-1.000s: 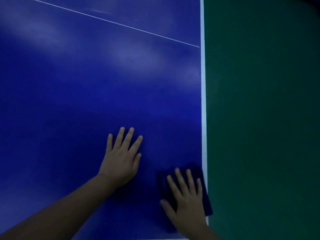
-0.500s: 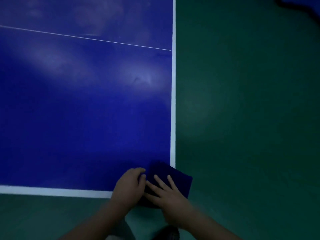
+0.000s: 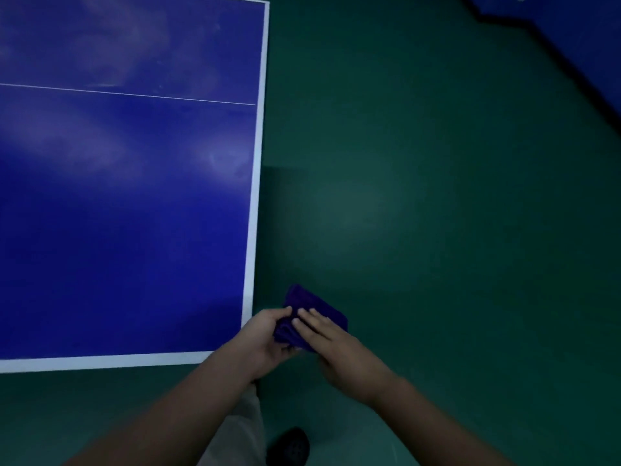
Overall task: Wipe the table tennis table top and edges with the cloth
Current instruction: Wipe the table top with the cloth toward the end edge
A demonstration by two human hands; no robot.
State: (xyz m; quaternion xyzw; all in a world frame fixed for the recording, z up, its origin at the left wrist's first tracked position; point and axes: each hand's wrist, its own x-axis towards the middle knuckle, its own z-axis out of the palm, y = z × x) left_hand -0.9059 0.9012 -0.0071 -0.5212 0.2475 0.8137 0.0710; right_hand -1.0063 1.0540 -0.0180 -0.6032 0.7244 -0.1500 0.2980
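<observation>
Cloth (image 3: 311, 317) off table corner (image 3: 247, 344), just right of it, over floor | left hand (image 3: 268, 334) gripping near-table end, right hand (image 3: 331, 344) fingers laid on top | long axis up-left to down-right | left hand nearer side edge (image 3: 257, 196), lying up-left.

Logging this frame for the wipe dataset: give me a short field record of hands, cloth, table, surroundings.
left hand: grips the near-left end of the cloth, fingers curled round it
right hand: on the cloth, fingers laid over its top; thumb hidden
cloth: dark purple, bunched, held off the table just past its near right corner
table: blue top, white edge lines, thin white centre line; nothing touching it
floor: green
other: dark shoe below the hands
</observation>
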